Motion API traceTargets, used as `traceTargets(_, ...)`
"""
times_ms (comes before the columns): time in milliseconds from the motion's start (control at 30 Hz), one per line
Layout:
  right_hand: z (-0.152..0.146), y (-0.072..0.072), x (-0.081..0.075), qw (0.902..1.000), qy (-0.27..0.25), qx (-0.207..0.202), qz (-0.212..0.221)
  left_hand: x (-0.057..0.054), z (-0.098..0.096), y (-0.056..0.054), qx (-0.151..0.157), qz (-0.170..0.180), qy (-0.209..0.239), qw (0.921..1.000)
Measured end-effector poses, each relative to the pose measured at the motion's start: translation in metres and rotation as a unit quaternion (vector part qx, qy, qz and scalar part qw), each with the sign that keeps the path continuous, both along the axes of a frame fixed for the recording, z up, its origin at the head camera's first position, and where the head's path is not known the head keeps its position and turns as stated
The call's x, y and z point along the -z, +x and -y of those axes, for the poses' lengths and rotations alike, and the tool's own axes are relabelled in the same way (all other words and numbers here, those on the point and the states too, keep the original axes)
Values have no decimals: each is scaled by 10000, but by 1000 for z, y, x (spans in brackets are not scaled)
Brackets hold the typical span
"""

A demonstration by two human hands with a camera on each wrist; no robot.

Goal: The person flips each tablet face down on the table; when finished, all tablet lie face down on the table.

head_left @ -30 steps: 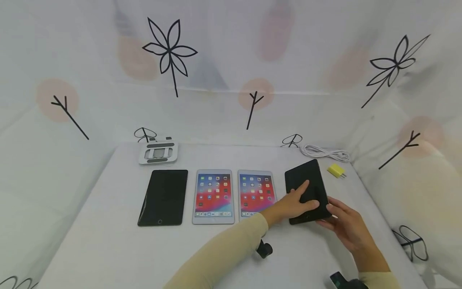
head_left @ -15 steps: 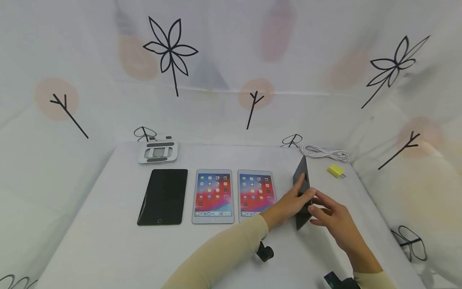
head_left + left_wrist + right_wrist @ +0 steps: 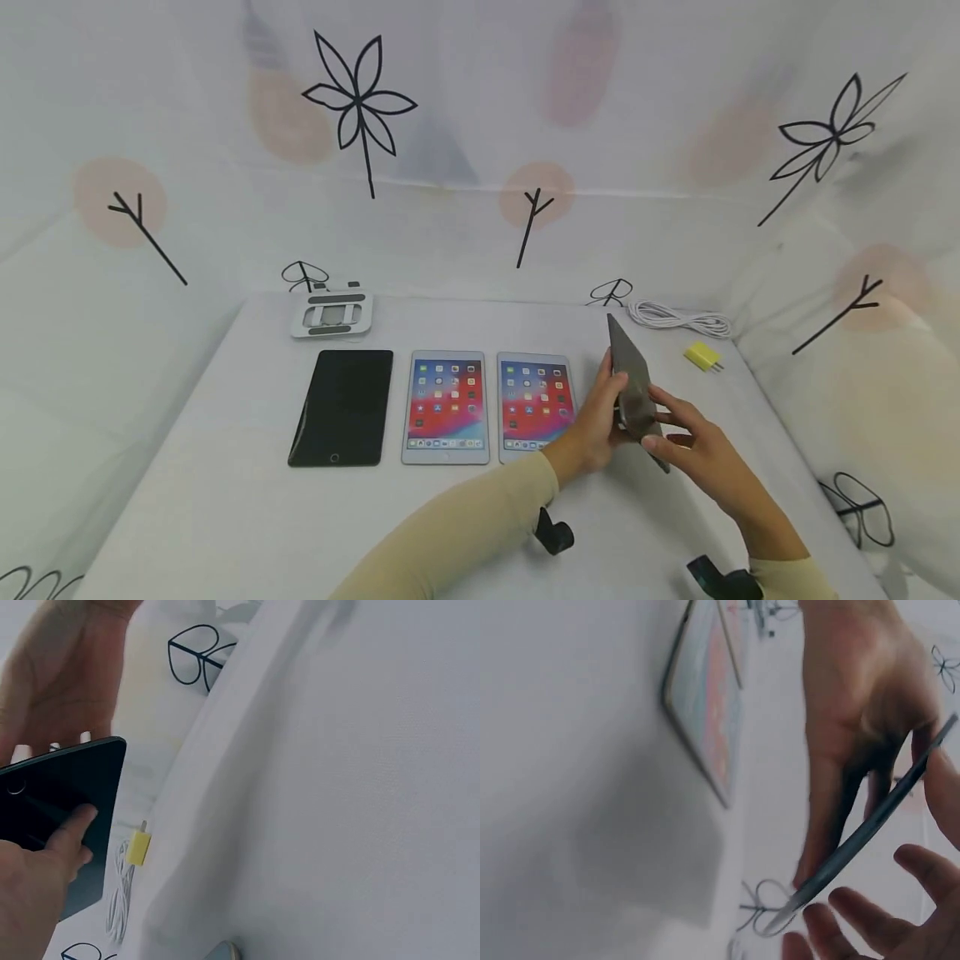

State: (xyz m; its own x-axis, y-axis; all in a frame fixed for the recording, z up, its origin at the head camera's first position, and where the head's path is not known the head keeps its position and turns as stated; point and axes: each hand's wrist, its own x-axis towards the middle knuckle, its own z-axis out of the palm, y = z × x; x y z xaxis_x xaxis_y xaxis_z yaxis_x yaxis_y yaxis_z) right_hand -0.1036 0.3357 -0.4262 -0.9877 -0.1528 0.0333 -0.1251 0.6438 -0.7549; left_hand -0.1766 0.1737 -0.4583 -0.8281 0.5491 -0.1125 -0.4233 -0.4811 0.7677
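Note:
A black tablet (image 3: 633,387) stands tilted between both hands above the table's right side, its dark back showing in the head view. In the left wrist view, the screen side of the same tablet (image 3: 45,802) shows, with its round home button. My left hand (image 3: 592,417) holds it from the left, fingers across the screen and thumb by the edge. My right hand (image 3: 701,454) is at the tablet's right edge with fingers and thumb spread. Its fingertips (image 3: 847,900) lie close along the back, with small gaps in the right wrist view.
Two white tablets with lit screens (image 3: 447,408) (image 3: 534,404) and another black tablet (image 3: 341,408) lie in a row to the left. Behind are a white folding stand (image 3: 332,315), a coiled white cable (image 3: 678,319) and a yellow plug adapter (image 3: 702,356).
The held tablet has turned from screen side showing, through edge-on, to its back showing. My left fingers went from lying visibly over the screen to being partly hidden behind the tablet.

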Motion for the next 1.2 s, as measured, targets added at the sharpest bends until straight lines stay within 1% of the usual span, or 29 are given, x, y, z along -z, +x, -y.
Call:
traceTargets(100, -12, -4, 5, 9995, 70, -64, 304, -2, 2, -1, -143, 107, 323, 9993)
traceTargets(200, -21, -8, 10, 9974, -190, -141, 674, -2, 4, -1, -205, 139, 620, 9978)
traceTargets(300, -25, -10, 12, 9955, -367, -172, 855, -1, 6, 0, -264, 225, 735, 9967)
traceTargets(367, -26, -11, 12, 9954, -336, -110, 895, -1, 6, 1, -334, 335, 732, 9962)
traceTargets(433, -26, -12, 11, 9957, -165, 13, 906, -1, 7, -1, -397, 399, 534, 9970)
traceTargets(500, -28, -12, 11, 9953, 59, 143, 955, -2, 9, -5, -410, 336, 194, 9984)
traceTargets(567, -30, -11, 11, 9943, 244, 217, 1010, -2, 12, -11, -400, 131, -337, 9985)
traceTargets(600, -31, -11, 11, 9937, 340, 250, 1035, -3, 14, -14, -373, -21, -650, 9972)
traceTargets(633, -33, -11, 11, 9933, 424, 255, 1042, -3, 16, -17, -343, -194, -962, 9946)
traceTargets(667, -34, -11, 11, 9929, 492, 245, 1055, -4, 19, -19, -301, -436, -1323, 9898)
traceTargets(700, -34, -12, 12, 9925, 561, 225, 1065, -4, 21, -21, -263, -649, -1702, 9829)
traceTargets(733, -35, -13, 13, 9920, 638, 205, 1067, -4, 23, -23, -215, -908, -2047, 9744)
traceTargets(800, -36, -14, 15, 9915, 744, 147, 1056, -5, 26, -26, -74, -1366, -2693, 9533)
traceTargets(833, -36, -15, 16, 9914, 777, 107, 1047, -5, 27, -26, -10, -1597, -3077, 9380)
traceTargets(867, -36, -15, 17, 9914, 799, 73, 1038, -6, 28, -26, 52, -1818, -3474, 9199)
traceTargets(933, -37, -16, 20, 9916, 795, 24, 1017, -5, 28, -25, 175, -2141, -4082, 8872)
traceTargets(1000, -37, -17, 23, 9921, 772, -3, 985, -4, 28, -22, 330, -2426, -4696, 8483)
traceTargets(1033, -38, -18, 24, 9924, 775, -11, 958, -4, 27, -21, 409, -2569, -4980, 8272)
traceTargets(1067, -38, -18, 26, 9925, 787, -7, 939, -3, 26, -20, 460, -2699, -5142, 8128)
traceTargets(1133, -40, -19, 29, 9924, 853, 12, 890, -1, 25, -18, 543, -2899, -5356, 7913)
traceTargets(1167, -41, -20, 31, 9924, 867, 14, 872, 0, 24, -17, 567, -2991, -5415, 7836)
traceTargets(1200, -43, -21, 33, 9924, 871, 22, 865, 1, 24, -17, 579, -3052, -5456, 7783)
